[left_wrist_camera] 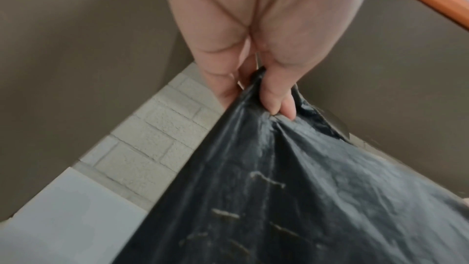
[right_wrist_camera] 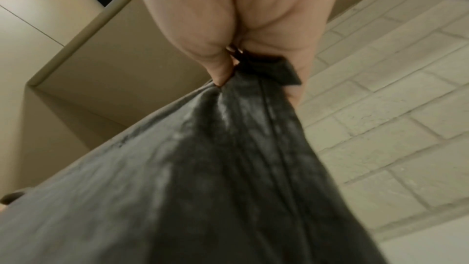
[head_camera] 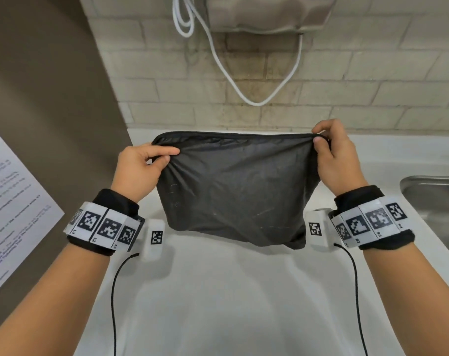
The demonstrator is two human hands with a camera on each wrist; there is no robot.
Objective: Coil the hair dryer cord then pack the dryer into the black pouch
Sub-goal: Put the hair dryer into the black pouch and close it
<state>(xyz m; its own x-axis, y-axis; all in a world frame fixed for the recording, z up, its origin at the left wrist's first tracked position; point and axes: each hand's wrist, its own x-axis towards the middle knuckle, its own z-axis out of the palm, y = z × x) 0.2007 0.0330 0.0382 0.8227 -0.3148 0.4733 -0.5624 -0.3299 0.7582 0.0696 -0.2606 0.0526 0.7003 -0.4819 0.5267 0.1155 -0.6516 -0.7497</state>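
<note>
**Black pouch held up by both top corners**

The black pouch [head_camera: 233, 186] hangs above the white tabletop [head_camera: 218, 291], stretched between the two hands. The left hand [head_camera: 138, 170] pinches the pouch's upper left corner, thumb on the near face and fingers curled behind the fabric. The right hand [head_camera: 336, 155] pinches the upper right corner at the zipper edge, thumb in front and fingers folded over the top. The pouch's lower edge sags toward the tabletop, lowest at its right corner. Whether anything is inside the pouch cannot be told. Behind the pouch, on the pale brick wall [head_camera: 372, 86], a white cord [head_camera: 256, 102] loops down from a beige fixture. Right of the pouch sits a steel sink [head_camera: 434, 199]; left of it, a printed sheet [head_camera: 12, 201].
</note>
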